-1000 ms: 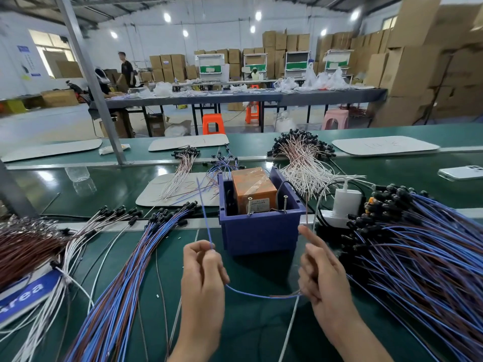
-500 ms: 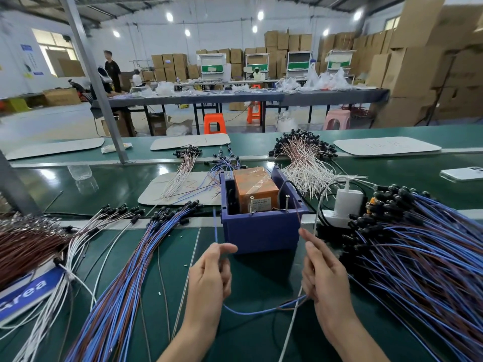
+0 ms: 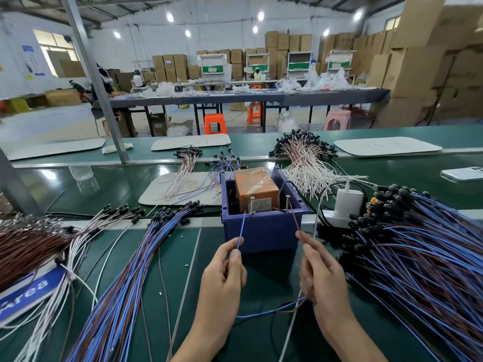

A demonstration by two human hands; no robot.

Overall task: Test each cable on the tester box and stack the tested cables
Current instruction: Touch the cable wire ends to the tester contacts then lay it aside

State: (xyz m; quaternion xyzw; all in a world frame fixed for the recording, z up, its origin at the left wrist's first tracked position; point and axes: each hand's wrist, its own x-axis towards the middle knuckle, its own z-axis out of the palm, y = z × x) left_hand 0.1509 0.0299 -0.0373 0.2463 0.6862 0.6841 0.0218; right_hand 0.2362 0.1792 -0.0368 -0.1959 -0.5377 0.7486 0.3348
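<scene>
Front of the green desk [image 3: 183, 257], centre: blue tester box [image 3: 264, 231] stands open-topped, an orange block [image 3: 254, 184] inside it and two upright metal screws at its near rim, the left screw [image 3: 252, 205] and the right screw [image 3: 287, 203]. Left hand [image 3: 222, 273] is raised just before the box, its grip pinching the blue wire end [image 3: 241, 228] between thumb and forefinger; the wire stands up from the fingers and its tip sits right by the left screw, contact not clear. Right hand [image 3: 321, 275] likewise, its grip pinching the brown wire end [image 3: 294, 218], which slants up to the foot of the right screw; touching or not cannot be told. Both ends belong to one cable, whose slack [image 3: 261, 313] sags low between the two wrists, over the desk. Left of the hands a long fan of blue-and-brown cables [image 3: 125, 283] lies flat, black plugs pointing away, with white cables [image 3: 78, 244] and a brown bundle [image 3: 26, 241] further left. Right of the hands is a thick heap of blue cables [image 3: 431, 257], its black plugs lying near the box. Just beside the box's right side, a white charger [image 3: 349, 202] is plugged into a power strip. Behind the box, a white mat [image 3: 180, 189] carries a few loose cables.
</scene>
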